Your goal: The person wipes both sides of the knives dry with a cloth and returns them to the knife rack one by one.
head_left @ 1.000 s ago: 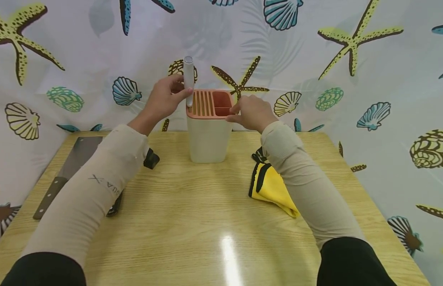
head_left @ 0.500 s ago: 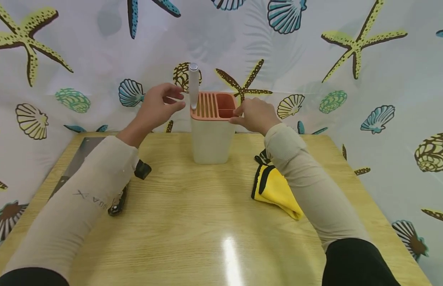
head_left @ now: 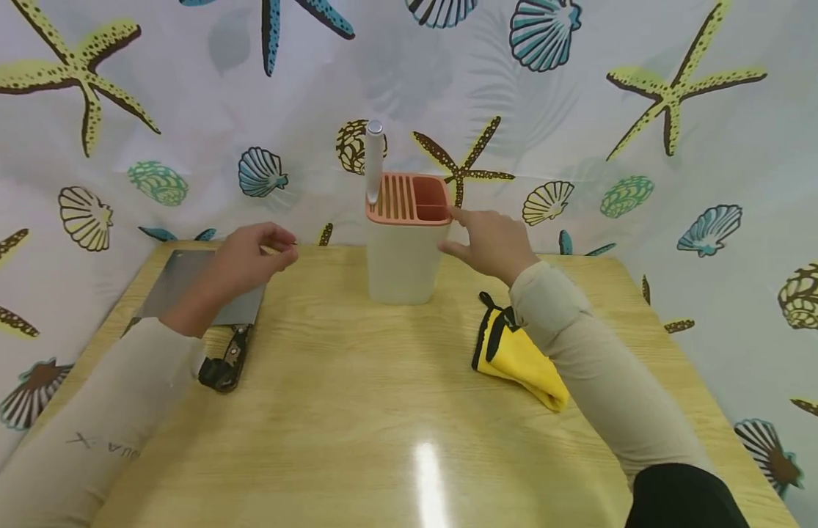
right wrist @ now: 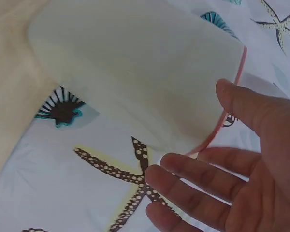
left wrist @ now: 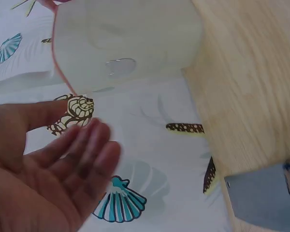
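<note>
A cream knife holder (head_left: pixel 402 264) with a coral top stands at the back of the table. Upright in its left slot is a knife with a light grey handle (head_left: pixel 374 158); its blade is hidden inside. My left hand (head_left: pixel 246 260) hovers to the left of the holder, fingers loosely bent and holding nothing. In the left wrist view its palm and bent fingers (left wrist: pixel 94 152) show bare. My right hand (head_left: pixel 494 242) is at the holder's right rim, fingertips right at the edge, thumb (right wrist: pixel 232 99) spread from the fingers in the right wrist view.
Under my left forearm lies a wide metal blade (head_left: pixel 240 304), with a dark riveted handle (head_left: pixel 237 345) beside it. A folded yellow cloth (head_left: pixel 524 367) with black trim lies right of the holder. Behind the wooden table (head_left: pixel 356 411) hangs a shell-patterned sheet (head_left: pixel 303 88).
My left hand has let go of the knife handle and moved left and down, leaving the knife standing in the holder. My right hand's thumb has loosened from the rim.
</note>
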### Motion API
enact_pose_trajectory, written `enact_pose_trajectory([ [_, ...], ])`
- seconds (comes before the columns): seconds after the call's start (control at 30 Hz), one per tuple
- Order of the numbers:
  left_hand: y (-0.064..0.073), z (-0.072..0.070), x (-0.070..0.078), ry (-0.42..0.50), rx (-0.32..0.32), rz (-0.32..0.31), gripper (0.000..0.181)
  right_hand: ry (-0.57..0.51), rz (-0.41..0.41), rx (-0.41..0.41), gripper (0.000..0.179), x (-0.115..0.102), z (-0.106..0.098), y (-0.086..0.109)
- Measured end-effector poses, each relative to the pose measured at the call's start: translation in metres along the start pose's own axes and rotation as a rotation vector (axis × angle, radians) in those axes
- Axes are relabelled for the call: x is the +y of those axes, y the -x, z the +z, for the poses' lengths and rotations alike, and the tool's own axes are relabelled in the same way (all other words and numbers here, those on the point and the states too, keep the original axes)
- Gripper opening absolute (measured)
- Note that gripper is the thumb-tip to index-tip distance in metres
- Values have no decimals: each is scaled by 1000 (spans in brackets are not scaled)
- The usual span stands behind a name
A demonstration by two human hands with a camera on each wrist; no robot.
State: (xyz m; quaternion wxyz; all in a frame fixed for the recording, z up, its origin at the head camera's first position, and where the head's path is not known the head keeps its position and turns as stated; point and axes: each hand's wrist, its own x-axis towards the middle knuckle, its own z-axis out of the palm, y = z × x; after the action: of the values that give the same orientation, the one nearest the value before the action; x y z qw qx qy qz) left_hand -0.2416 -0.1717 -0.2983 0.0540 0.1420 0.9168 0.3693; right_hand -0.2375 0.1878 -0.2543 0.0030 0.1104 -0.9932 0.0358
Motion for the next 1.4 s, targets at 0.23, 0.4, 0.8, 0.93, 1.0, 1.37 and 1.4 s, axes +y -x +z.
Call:
enact_pose_trajectory([
  [0.23,27,6,-33,-267,-177,-117,47,-12,53,-95,70,24,29,47],
  [0.4,37,14,-52,-363,-277,-219,50,-12,84,-130,67,45,46,76],
  [0.8,51,42,-79,-403,-254,-392,38,-7,94,-474,100,67,91,119],
  [0.93,52,47,-82,-422,-244,-400,39,-13,125,-412,102,66,109,126],
  [1.0,52,49,-84,-423,-248,-403,38,-33,153,-378,99,65,119,129],
  [1.37,47,55,-83,-439,-275,-423,28,-102,259,-217,74,63,144,129],
  [1.4,46,56,-82,-446,-273,-424,28,-88,256,-196,72,64,147,128],
])
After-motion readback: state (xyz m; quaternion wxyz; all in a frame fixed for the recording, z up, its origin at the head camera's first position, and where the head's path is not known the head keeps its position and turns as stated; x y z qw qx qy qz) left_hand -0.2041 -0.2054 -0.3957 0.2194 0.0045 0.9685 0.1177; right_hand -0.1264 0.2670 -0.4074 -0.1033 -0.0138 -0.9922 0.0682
